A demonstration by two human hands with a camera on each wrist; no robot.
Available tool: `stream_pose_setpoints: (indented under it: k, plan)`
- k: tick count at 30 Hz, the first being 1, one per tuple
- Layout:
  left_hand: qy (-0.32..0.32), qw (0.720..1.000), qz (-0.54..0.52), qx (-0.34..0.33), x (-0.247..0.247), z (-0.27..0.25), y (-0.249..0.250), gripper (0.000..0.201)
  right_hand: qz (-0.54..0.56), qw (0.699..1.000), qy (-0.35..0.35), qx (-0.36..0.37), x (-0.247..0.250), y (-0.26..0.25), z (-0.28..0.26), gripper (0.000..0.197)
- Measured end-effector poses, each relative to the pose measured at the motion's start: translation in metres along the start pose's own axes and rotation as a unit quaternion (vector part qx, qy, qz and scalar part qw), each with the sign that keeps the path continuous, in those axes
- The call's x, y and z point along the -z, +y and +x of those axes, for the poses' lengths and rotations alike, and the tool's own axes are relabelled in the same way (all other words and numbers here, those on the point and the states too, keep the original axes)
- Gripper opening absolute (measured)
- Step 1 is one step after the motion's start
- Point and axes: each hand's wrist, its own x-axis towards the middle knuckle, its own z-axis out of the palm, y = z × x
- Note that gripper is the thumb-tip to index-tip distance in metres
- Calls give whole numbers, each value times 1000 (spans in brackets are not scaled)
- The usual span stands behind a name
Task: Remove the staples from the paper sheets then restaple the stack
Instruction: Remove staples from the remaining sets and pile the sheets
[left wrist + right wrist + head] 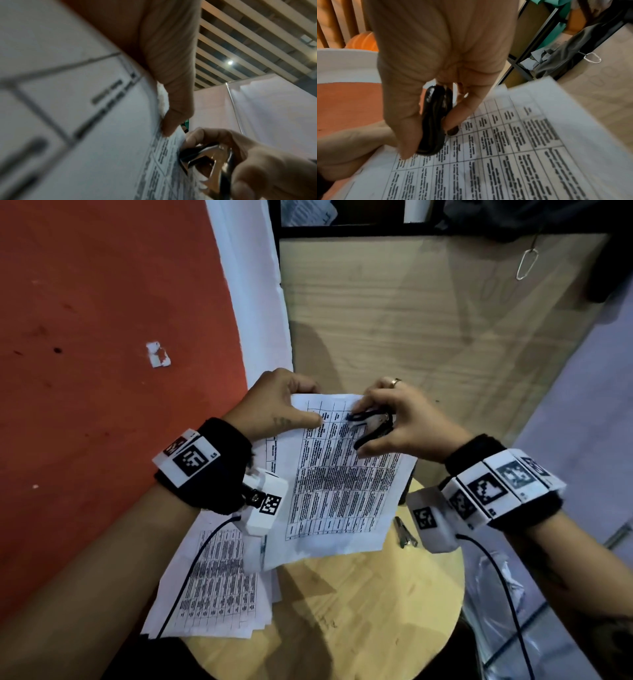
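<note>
the left hand (274, 405) pinches the top corner of the paper sheets (339, 477), lifted above the round table (376, 594); the right hand (394, 419) squeezes a black staple remover (371, 424) against the top edge (staple itself not visible); better to keep the corner taut and pull straight; only the left wrist view shows the metal claws (211, 161) at the page.

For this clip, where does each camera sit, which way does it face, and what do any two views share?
Head: on the head, facing down at the held sheets above a round table; both forearms, left hand, right hand show.
Left wrist: along the left thumb, facing up toward the ceiling; blurred paper close by.
Right wrist: along the right fingers, facing down onto the printed table.
All three show the black staple remover at the sheets' top edge.
</note>
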Motion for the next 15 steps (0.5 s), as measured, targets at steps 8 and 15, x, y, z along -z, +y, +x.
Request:
stream_pose_setpoints:
  k: [8,15]
  plan:
    - [3,973,232,-15,-10,8,17,44,28,1000,7,-5,-2,-8,-7,47]
    - [-8,988,155,-12,-15,7,21,24,83,995,48,1,-3,-5,-14,46]
